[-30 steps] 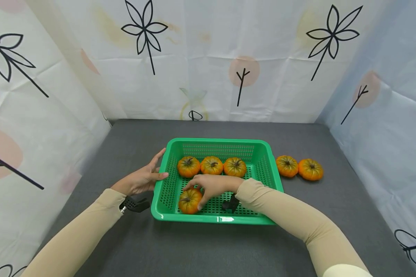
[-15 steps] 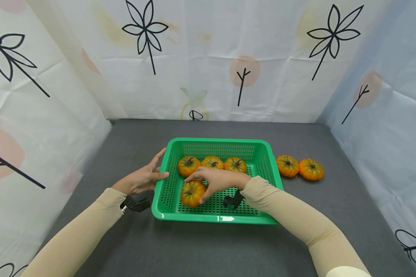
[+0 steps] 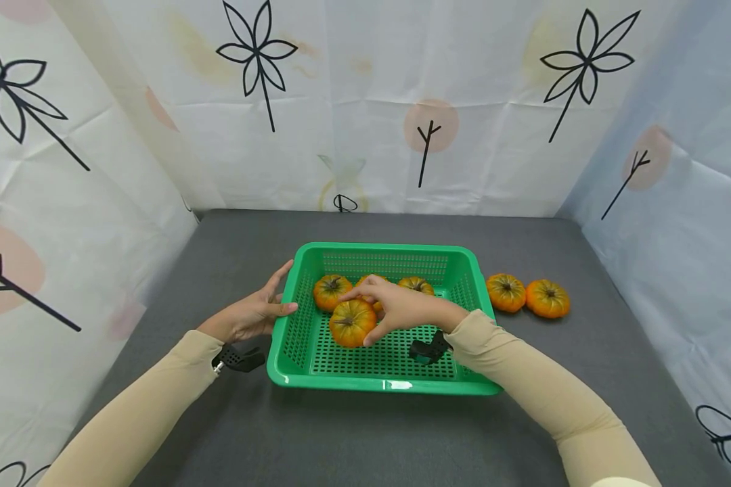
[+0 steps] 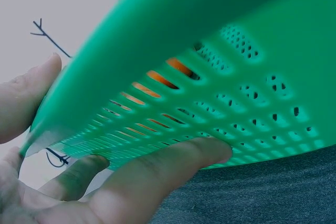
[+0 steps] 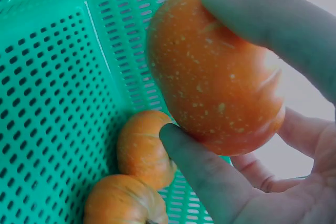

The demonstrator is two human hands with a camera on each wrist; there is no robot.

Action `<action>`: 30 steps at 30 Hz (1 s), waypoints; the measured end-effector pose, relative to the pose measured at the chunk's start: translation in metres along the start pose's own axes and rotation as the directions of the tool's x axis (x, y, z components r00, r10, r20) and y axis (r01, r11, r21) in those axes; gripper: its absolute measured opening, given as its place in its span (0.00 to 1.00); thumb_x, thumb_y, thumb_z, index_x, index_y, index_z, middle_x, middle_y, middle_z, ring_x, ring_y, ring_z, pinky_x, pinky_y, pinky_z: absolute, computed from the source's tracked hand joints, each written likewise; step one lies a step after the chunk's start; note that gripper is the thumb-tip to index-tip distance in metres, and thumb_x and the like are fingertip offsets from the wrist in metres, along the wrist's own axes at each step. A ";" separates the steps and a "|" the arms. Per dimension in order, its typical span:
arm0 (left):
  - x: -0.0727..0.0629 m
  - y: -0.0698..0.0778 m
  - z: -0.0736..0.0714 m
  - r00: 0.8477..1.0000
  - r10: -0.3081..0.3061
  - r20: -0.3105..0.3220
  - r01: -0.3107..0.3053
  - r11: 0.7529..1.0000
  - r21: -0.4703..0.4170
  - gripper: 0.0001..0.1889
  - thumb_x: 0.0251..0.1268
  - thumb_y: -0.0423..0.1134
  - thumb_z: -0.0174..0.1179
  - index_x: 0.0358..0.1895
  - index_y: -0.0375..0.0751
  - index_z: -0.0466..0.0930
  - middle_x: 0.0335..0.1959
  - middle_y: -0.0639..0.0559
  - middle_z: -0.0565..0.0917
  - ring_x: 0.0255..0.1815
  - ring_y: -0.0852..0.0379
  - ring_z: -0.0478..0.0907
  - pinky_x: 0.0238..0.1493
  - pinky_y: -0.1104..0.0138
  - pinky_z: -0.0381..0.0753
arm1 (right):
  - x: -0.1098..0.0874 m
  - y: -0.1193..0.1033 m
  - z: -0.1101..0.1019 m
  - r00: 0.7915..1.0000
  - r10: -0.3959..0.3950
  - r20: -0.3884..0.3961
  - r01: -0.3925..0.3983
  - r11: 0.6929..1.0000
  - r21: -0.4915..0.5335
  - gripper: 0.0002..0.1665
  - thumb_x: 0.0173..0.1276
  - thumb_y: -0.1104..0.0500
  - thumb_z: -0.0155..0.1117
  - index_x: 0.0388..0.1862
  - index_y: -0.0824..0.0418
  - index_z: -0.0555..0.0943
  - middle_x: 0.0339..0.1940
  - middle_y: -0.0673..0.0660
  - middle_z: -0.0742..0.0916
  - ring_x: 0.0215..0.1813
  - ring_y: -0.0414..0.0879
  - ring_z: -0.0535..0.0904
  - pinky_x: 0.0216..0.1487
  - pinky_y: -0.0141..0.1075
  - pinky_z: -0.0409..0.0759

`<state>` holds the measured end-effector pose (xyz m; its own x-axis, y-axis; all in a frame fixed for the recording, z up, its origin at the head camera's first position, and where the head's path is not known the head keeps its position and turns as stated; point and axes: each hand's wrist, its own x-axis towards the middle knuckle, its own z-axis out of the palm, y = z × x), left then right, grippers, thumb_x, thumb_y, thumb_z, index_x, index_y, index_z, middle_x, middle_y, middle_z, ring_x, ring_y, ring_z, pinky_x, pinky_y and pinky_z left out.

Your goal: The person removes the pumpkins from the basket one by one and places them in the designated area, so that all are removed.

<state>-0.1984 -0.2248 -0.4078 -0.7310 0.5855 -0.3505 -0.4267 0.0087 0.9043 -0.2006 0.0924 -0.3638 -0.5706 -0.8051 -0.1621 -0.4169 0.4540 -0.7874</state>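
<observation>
My right hand [image 3: 402, 306] holds a small orange pumpkin [image 3: 351, 326] between thumb and fingers, raised above the floor of a green plastic basket [image 3: 365, 385]. In the right wrist view this pumpkin [image 5: 215, 82] hangs over the basket, its smooth speckled side showing. Behind it, three more pumpkins sit in a row along the basket's far side: the left one [image 3: 331, 292] shows well, while the middle and right ones are partly hidden by my hand. My left hand [image 3: 250, 314] grips the basket's left side, its thumb [image 4: 31, 95] at the rim and fingers against the perforated outer wall.
Two further pumpkins, one nearer [image 3: 505, 292] the basket and one farther right [image 3: 547, 298], lie on the dark grey table [image 3: 353, 439]. White patterned cloth [image 3: 365, 122] walls in the table at the back and both sides.
My right hand has lifted the pumpkin from the basket's front left and carried it up, back and slightly right. The left hand and basket have stayed put.
</observation>
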 end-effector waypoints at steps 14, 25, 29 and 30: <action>-0.001 0.001 0.001 1.000 0.005 0.001 -0.005 1.000 -0.002 0.52 0.72 0.29 0.53 0.73 0.82 0.25 0.76 0.31 0.44 0.59 0.34 0.76 0.51 0.38 0.77 | -0.033 -0.001 -0.020 0.992 -0.015 -0.126 0.036 0.985 0.170 0.47 0.57 0.65 0.74 0.73 0.58 0.62 0.70 0.62 0.68 0.61 0.54 0.74 0.56 0.41 0.82; -0.002 0.001 0.000 1.000 0.008 0.007 -0.008 1.000 0.001 0.52 0.71 0.29 0.53 0.73 0.80 0.24 0.76 0.32 0.44 0.58 0.35 0.77 0.52 0.38 0.77 | -0.061 0.001 -0.037 0.969 0.001 -0.245 0.026 0.994 0.106 0.49 0.56 0.59 0.76 0.74 0.51 0.63 0.75 0.55 0.65 0.72 0.57 0.64 0.60 0.49 0.78; -0.002 0.002 0.000 1.000 0.009 0.010 -0.009 1.000 0.000 0.52 0.71 0.29 0.53 0.73 0.79 0.23 0.76 0.32 0.43 0.58 0.36 0.77 0.52 0.38 0.77 | -0.070 0.004 -0.044 0.956 0.002 -0.294 0.027 0.995 0.095 0.49 0.56 0.59 0.76 0.74 0.54 0.62 0.75 0.56 0.65 0.74 0.60 0.62 0.59 0.48 0.79; -0.002 0.002 0.000 1.000 0.010 0.012 -0.010 1.000 0.001 0.52 0.71 0.29 0.53 0.73 0.79 0.22 0.76 0.31 0.43 0.58 0.36 0.77 0.52 0.38 0.77 | -0.072 0.004 -0.046 0.952 0.004 -0.307 0.027 0.995 0.100 0.49 0.55 0.60 0.76 0.74 0.54 0.62 0.74 0.56 0.65 0.72 0.60 0.64 0.57 0.46 0.81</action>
<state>-0.1976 -0.2266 -0.4054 -0.7290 0.5951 -0.3383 -0.4185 0.0037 0.9082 -0.1935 0.1700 -0.3280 -0.7619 -0.6473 0.0245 -0.3598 0.3914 -0.8470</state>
